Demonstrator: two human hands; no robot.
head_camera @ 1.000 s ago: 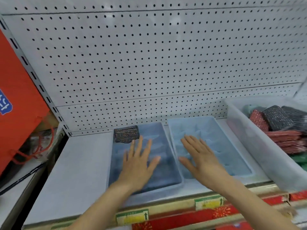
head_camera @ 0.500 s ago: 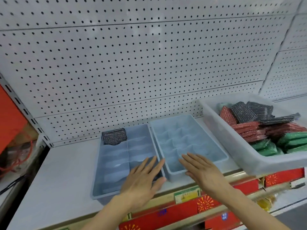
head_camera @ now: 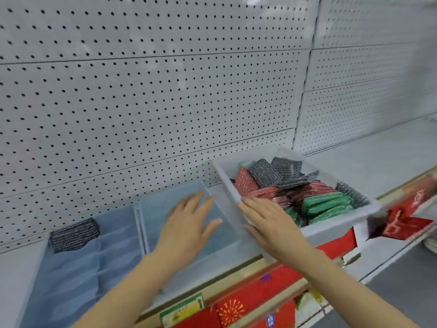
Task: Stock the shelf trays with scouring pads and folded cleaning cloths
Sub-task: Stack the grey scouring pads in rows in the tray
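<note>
White pegboard wall [head_camera: 165, 91], pale shelf [head_camera: 369, 162], red edge strip [head_camera: 255, 301]

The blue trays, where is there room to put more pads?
The left tray holds one dark pad stack in its back-left corner; its other compartments look bare. The right tray looks bare too, under the left hand. The white bin, beside the right hand, is crowded with pads.

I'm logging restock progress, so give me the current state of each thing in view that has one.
Left blue divided plastic tray: one back compartment holds dark grey scouring pads; the rest look empty.
Right blue divided plastic tray: no stock visible, partly hidden by hands.
Translucent white supply bin: heaped with red, grey and green pads.
Left hand: open, above the right tray.
Right hand: open, at the bin's near wall.
</note>
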